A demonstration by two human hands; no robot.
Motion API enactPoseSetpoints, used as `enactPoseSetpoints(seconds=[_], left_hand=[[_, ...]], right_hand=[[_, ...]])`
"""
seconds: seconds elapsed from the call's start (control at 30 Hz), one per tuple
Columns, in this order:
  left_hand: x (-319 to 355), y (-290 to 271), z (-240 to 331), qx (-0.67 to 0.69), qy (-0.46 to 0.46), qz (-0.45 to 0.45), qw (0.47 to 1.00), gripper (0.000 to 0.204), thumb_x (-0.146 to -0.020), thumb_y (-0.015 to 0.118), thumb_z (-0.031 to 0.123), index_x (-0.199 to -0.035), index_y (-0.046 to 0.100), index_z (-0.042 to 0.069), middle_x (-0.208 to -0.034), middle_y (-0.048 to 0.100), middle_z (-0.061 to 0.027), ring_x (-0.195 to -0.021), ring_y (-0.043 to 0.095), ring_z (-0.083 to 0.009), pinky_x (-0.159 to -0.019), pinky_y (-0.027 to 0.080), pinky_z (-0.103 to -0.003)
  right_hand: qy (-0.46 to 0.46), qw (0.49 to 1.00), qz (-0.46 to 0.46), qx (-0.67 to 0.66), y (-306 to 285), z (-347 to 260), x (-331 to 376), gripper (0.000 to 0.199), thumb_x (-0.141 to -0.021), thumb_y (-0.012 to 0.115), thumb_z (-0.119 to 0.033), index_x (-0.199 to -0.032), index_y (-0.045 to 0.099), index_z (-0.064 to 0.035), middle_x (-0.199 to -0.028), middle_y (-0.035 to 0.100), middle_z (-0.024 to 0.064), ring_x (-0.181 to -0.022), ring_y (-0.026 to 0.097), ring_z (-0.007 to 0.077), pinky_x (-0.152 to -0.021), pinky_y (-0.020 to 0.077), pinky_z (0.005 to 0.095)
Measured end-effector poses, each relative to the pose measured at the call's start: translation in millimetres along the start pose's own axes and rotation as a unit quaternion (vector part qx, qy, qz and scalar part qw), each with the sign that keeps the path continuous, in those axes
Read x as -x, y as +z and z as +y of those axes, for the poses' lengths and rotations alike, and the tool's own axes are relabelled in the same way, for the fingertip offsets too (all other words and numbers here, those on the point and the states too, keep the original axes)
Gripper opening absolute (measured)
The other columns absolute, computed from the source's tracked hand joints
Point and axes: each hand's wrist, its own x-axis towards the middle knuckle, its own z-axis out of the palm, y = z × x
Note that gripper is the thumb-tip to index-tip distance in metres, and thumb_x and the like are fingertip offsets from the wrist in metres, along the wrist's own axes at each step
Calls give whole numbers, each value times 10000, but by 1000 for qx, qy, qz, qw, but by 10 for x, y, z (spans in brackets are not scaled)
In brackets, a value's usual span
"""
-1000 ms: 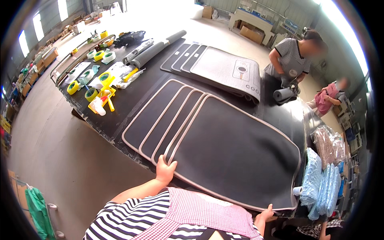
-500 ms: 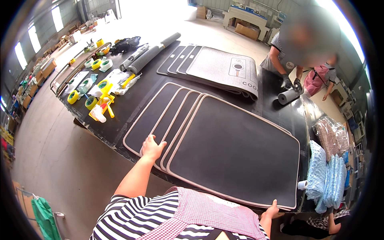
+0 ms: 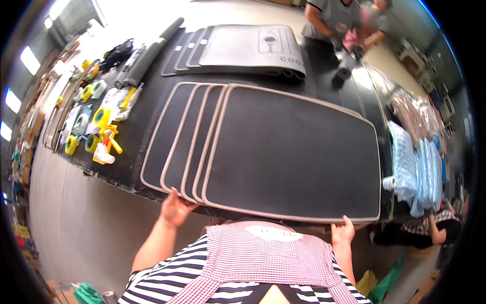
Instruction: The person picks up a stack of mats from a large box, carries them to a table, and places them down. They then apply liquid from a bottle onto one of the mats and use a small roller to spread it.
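I have both hands at the near edge of the bench (image 3: 132,159), where the dark mats (image 3: 293,157) lie flat in an overlapping stack, their pale borders stepped toward my left; the left hand (image 3: 174,209) touches the near rim of the lower layers, but whether its fingers close beneath I cannot tell; the right hand (image 3: 342,232) appears to grasp the same near side by its right corner, thumb up against the border. I read the work as arranging the stack, and I judge it partly done: the mats are spread and share roughly one line along the near edge; the left borders are evenly spaced only in part, the two uppermost lying close together, and a lower rim pokes out at the far right; some evening-up seems left, if matched edges are wanted. Beyond the stack I see grey mats (image 3: 238,48) folded over, apart from mine; at their right a co-worker's hands are at a grey roll (image 3: 346,67); tape rolls (image 3: 70,147) sit to the left, and blue wrapped packs (image 3: 405,159) lie just beside the right end.
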Motion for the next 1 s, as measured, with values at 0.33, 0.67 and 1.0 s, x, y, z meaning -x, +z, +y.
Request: enactPoseSetpoints(seconds=[0.33,0.67,1.0], left_hand=[[-166,1052,-800,-126,20,180,975,197,-936,696,187,-1072,661,50,-990,677,-48,-859,657,-179,-714,550,-331],[-340,380,-791,-158,32,201,966,368,-927,721,205,-1201,642,-28,-1114,666,-70,-980,629,-188,-879,509,-313],[-335,1188,-209,-261,332,71,904,239,-945,661,95,-1149,657,-29,-1031,681,-36,-946,620,-144,-824,497,-305]], right_hand=[[270,957,-57,86,688,685,963,847,-812,705,-655,-1225,462,44,-1152,562,199,-1043,592,328,-947,500,486],[81,987,-135,15,574,328,433,466,-965,593,-474,-1267,588,-119,-1230,639,59,-1115,607,256,-931,513,402],[-41,975,-64,207,578,322,346,374,-936,707,-322,-1167,622,-41,-1109,671,68,-1015,646,229,-882,519,410]])
